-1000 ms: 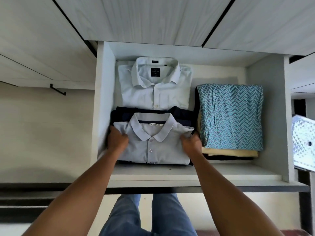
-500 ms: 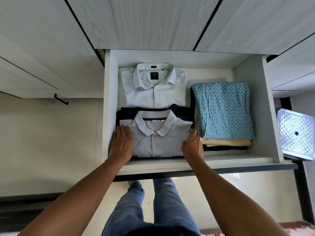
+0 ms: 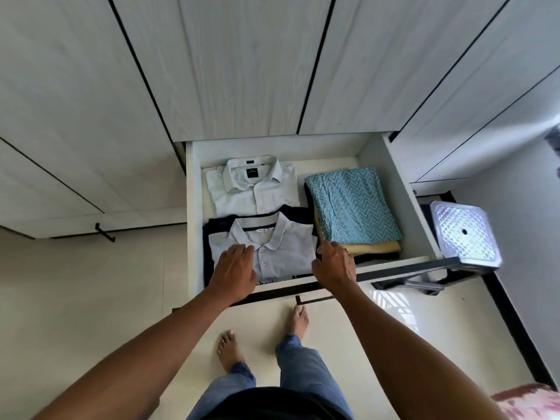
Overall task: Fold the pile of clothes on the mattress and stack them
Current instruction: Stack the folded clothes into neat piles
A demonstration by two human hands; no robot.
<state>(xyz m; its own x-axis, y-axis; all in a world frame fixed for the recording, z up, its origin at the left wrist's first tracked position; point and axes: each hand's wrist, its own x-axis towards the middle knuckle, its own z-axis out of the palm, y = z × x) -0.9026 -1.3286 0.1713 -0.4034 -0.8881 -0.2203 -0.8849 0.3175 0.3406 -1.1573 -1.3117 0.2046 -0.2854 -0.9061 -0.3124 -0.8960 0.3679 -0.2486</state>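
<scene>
We rest our left hand [image 3: 235,269] flat on the polo shirt [image 3: 283,253]; our right hand [image 3: 335,266] curls at its edge, grip unclear. We should square it gently.

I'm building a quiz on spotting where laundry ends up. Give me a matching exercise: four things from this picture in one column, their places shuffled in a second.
1 white dress shirt
2 grey polo shirt
3 zigzag-patterned cloth
4 plastic stool

A outside the drawer, to its right
B back left of the drawer
C front left of the drawer, under the left hand
D top of the drawer's right stack

Pairs: 1-B, 2-C, 3-D, 4-A
</scene>
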